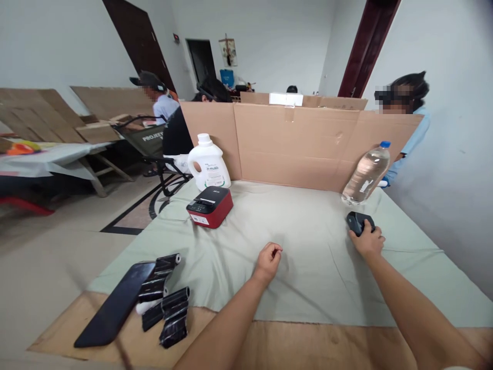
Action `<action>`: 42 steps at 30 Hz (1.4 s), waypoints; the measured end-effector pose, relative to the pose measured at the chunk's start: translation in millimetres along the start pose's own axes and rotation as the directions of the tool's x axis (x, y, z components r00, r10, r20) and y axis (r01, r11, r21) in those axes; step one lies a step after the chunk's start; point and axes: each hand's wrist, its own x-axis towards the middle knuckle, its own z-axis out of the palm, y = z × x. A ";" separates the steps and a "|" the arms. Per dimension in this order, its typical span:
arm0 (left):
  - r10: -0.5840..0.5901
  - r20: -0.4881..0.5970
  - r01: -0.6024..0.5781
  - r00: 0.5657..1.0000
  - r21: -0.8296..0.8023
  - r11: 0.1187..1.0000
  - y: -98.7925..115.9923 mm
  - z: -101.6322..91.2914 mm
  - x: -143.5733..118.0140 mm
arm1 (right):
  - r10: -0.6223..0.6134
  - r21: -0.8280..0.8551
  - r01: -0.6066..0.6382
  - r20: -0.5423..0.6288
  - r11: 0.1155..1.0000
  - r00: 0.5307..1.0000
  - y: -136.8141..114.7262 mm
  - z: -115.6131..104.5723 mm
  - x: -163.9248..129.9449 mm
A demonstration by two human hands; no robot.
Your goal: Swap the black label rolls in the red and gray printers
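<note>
Firstly: dark rounded device (355, 221), right side of pale green cloth (308, 241), right hand (367, 240) closed around it; clear bottle (367, 174) standing just behind. Left hand (268, 262): loosely fisted, contents untellable. Leftward: red-black box (211, 206), white jug (210, 167), black rolls (175, 324). Cardboard screen (292, 144) bars the far edge.

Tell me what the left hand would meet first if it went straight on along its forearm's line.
The left hand would probably meet the cardboard panel first, after crossing the pale green cloth; the clear bottle looks to be right of that line, though depth is uncertain.
</note>
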 end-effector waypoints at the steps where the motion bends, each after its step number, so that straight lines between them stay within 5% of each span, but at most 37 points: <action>1: -0.004 -0.003 0.004 1.000 -0.014 1.000 -0.7 0.4 0.2 | -0.039 0.035 0.039 -0.021 0.999 0.999 -4.1 0.1 -8.2; 4: -0.045 0.005 0.046 0.999 -0.081 0.996 -3.0 0.9 -0.6 | -0.273 0.154 0.279 -0.057 0.948 0.960 -22.3 -1.9 -42.6; 8: -0.089 0.135 0.125 0.987 -0.291 0.949 -3.7 0.7 -8.6 | -0.560 0.270 0.562 -0.092 0.782 0.823 -61.5 -12.8 -112.6; 11: -0.079 0.321 0.250 0.944 -0.539 0.804 -1.8 1.5 -17.1 | -0.689 0.306 0.687 -0.120 0.659 0.715 -93.8 -23.6 -171.5; 13: -0.100 0.339 0.312 0.936 -0.659 0.685 0.5 0.2 -19.2 | -0.716 0.332 0.700 -0.094 0.632 0.691 -109.2 -27.7 -205.0; 18: -0.221 0.183 0.285 0.958 -0.694 0.661 7.5 -14.3 -8.9 | -0.696 0.572 0.563 0.018 0.596 0.718 -119.6 -25.1 -232.5; 23: -0.178 0.274 0.324 0.945 -0.722 0.611 14.2 -14.0 -9.3 | -0.496 0.825 0.245 0.050 0.510 0.867 -122.9 -8.5 -202.8; 29: -0.136 0.350 0.342 0.927 -0.636 0.692 12.6 -4.4 -13.6 | -0.434 0.913 0.004 0.190 0.407 0.881 -119.1 17.5 -196.9; 33: -0.208 0.426 0.458 0.880 -0.651 0.605 5.4 -5.7 -8.9 | -0.388 0.926 -0.165 0.298 0.339 0.872 -113.7 21.7 -194.7; 42: -0.273 0.462 0.522 0.844 -0.587 0.618 3.2 -11.5 -3.9 | -0.370 0.920 -0.257 0.358 0.295 0.857 -115.8 16.1 -191.1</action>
